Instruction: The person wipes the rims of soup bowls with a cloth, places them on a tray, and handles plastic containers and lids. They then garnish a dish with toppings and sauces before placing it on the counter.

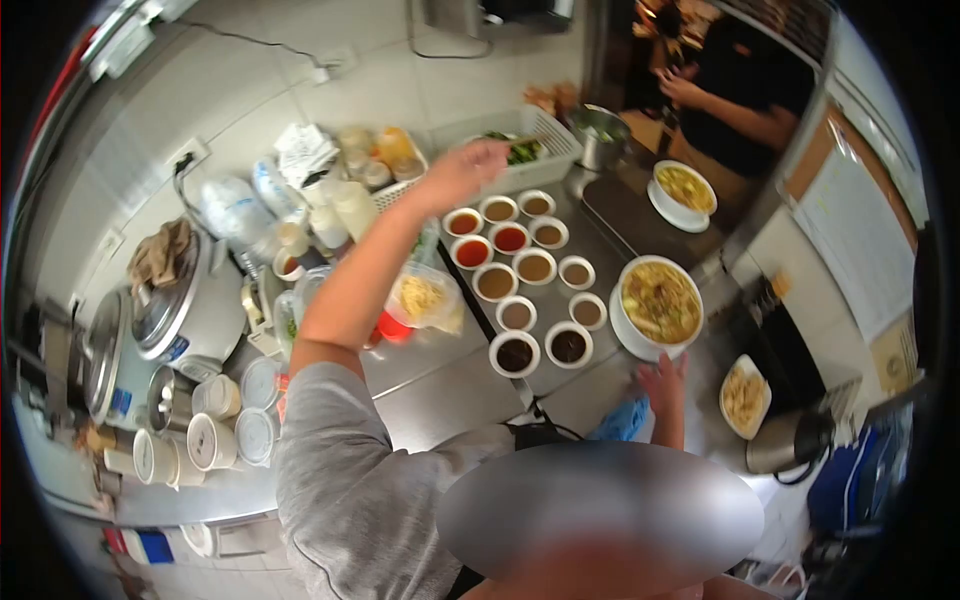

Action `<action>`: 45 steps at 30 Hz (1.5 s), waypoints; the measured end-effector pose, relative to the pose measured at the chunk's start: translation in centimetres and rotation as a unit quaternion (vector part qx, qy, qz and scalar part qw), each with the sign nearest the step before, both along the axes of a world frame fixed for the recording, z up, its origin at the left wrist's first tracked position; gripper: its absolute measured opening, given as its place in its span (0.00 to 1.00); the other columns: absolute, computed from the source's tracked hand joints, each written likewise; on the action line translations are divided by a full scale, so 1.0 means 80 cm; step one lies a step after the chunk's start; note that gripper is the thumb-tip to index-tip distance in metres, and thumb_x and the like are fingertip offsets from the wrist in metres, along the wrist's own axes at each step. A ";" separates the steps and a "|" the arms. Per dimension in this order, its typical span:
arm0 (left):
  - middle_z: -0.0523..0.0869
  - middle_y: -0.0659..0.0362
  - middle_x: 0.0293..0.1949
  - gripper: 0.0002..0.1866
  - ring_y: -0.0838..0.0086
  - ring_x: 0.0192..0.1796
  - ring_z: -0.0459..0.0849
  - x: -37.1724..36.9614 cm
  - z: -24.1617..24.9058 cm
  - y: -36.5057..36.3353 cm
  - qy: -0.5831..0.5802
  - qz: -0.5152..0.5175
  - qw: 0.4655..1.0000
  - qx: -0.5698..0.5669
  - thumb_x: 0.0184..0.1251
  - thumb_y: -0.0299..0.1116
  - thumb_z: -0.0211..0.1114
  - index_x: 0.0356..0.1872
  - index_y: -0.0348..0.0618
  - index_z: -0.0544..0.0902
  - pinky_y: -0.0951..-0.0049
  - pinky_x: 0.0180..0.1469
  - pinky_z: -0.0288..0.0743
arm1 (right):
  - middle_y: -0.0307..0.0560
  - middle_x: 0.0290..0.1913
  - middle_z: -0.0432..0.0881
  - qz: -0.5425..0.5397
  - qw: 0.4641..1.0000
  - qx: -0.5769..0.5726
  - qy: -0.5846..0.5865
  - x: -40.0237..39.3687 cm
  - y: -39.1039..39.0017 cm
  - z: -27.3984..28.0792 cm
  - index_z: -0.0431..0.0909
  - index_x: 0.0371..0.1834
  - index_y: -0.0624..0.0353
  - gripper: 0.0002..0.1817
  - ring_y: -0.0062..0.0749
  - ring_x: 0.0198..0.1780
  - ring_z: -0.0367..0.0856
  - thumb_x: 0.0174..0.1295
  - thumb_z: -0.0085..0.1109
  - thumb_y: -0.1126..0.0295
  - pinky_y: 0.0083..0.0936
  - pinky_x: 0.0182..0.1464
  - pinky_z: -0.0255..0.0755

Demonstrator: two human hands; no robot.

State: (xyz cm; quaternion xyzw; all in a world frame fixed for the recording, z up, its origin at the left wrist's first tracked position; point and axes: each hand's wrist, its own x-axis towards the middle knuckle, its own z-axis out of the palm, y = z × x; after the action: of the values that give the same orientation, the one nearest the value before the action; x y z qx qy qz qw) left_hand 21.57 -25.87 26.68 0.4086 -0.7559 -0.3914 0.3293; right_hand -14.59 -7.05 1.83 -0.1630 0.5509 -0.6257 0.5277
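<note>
My left hand (468, 174) is stretched forward over the near edge of a pale plastic basket (556, 150) with green vegetables (524, 152) in it. Its fingers are drawn together and slightly blurred, and what they hold is too small to tell. My right hand (662, 384) has its fingers spread just below a large white bowl of yellowish food (660, 308), near the rim. Several small white cups of red sauce (510, 238), brown sauce (535, 266) and dark sauce (568, 345) stand in rows between my arms. A plastic bag of yellow shreds (424, 298) lies beside my left forearm.
A second bowl (683, 195), a metal pot (600, 138) and a person in dark clothes (745, 85) are at the upper right. An oval dish (744, 398) and kettle (785, 444) stand right. Large cookers (200, 310), lidded tubs (212, 440) and bottles (352, 208) crowd the left.
</note>
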 end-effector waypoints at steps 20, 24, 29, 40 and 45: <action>0.70 0.59 0.46 0.16 0.72 0.41 0.71 0.262 0.382 -0.131 0.366 0.304 0.853 -0.215 0.57 0.37 0.56 0.45 0.42 0.73 0.76 0.37 0.67 | 0.50 0.41 0.72 0.188 0.618 0.396 0.653 -0.005 0.195 0.075 0.73 0.38 0.46 0.19 0.46 0.43 0.72 0.38 0.55 0.73 0.36 0.43 0.69; 0.73 0.62 0.43 0.13 0.75 0.38 0.70 0.250 0.362 -0.125 0.364 0.309 0.850 -0.220 0.61 0.37 0.51 0.43 0.42 0.75 0.78 0.37 0.66 | 0.50 0.49 0.66 0.170 0.570 0.419 0.686 -0.011 0.216 0.055 0.68 0.48 0.42 0.27 0.48 0.50 0.67 0.39 0.55 0.72 0.40 0.46 0.66; 0.72 0.67 0.48 0.17 0.78 0.42 0.67 0.176 0.257 -0.070 0.350 0.157 0.913 -0.138 0.63 0.43 0.45 0.46 0.45 0.75 0.77 0.46 0.59 | 0.50 0.47 0.69 0.201 0.574 0.447 0.656 -0.031 0.226 0.009 0.69 0.47 0.43 0.20 0.47 0.47 0.70 0.45 0.51 0.66 0.43 0.45 0.66; 0.75 0.63 0.48 0.18 0.77 0.39 0.72 -0.127 -0.164 0.200 -0.036 -0.235 0.955 0.179 0.59 0.42 0.50 0.45 0.44 0.76 0.78 0.42 0.66 | 0.55 0.38 0.77 0.303 0.588 0.375 0.650 -0.137 0.279 -0.001 0.74 0.38 0.61 0.21 0.45 0.41 0.76 0.35 0.59 0.67 0.35 0.43 0.70; 0.75 0.63 0.36 0.21 0.80 0.34 0.71 -0.199 -0.317 0.307 -0.025 -0.209 0.889 0.406 0.61 0.45 0.49 0.49 0.43 0.72 0.81 0.34 0.66 | 0.54 0.30 0.77 0.207 0.660 0.244 0.679 -0.102 0.198 0.080 0.73 0.32 0.61 0.21 0.46 0.36 0.76 0.37 0.63 0.59 0.34 0.37 0.69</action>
State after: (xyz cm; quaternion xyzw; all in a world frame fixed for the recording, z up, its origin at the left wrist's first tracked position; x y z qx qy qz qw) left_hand 5.68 -1.34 1.31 0.3488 -0.6072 -0.7134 0.0258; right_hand -22.77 8.81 8.20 -0.5180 0.8412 -0.0592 0.1433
